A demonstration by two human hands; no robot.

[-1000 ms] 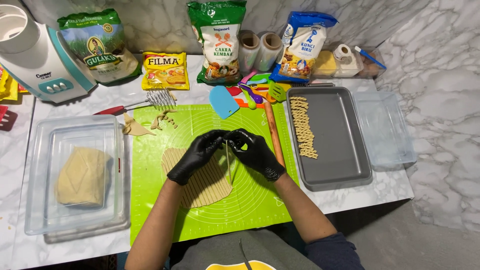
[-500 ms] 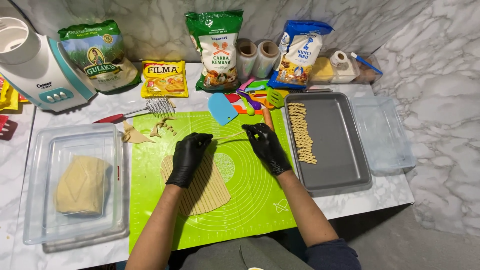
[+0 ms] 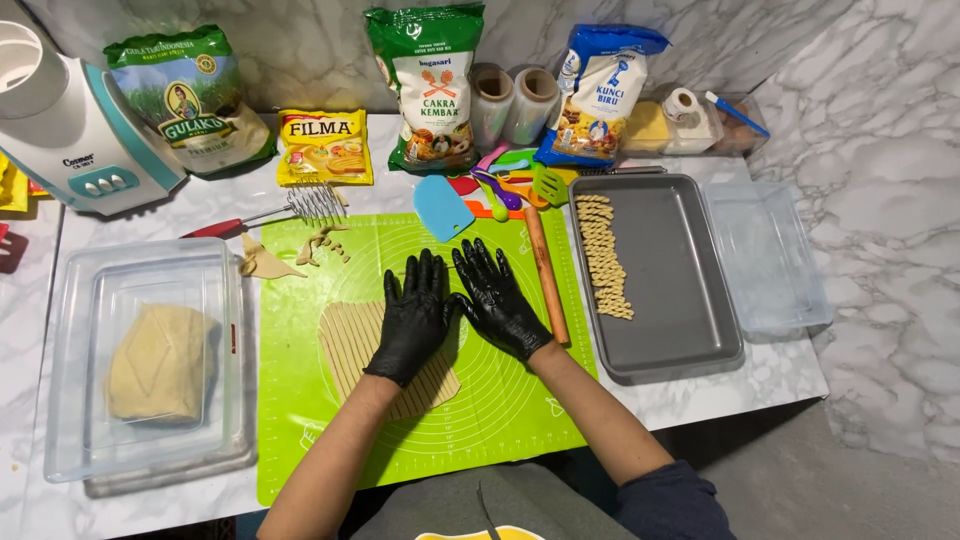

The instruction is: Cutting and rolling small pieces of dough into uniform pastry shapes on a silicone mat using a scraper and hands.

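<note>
1. Both hands are in black gloves, laid flat and open side by side on the green silicone mat (image 3: 300, 400), fingers spread and pointing away from the person. Neither grips anything.
2. The left hand (image 3: 412, 318) rests on the sheet of rolled dough (image 3: 350, 345), which is scored into long narrow strips running roughly away from the person, tilted slightly left. Its palm covers the sheet's right part.
3. The right hand (image 3: 497, 300) lies just beside the left, thumbs nearly touching, mostly on bare mat past the dough's right edge.
4. There may be a thin strip pressed under the fingers of both hands, but the gloves hide it and I cannot tell.
5. The dough lies under and to the left of the hands, so the left hand is the nearer one.
6. A wooden rolling pin (image 3: 546, 275) lies just right of the right hand, along the mat's edge; beyond it a grey baking tray (image 3: 680, 290) holds a row of twisted dough pieces (image 3: 604, 255).
</note>
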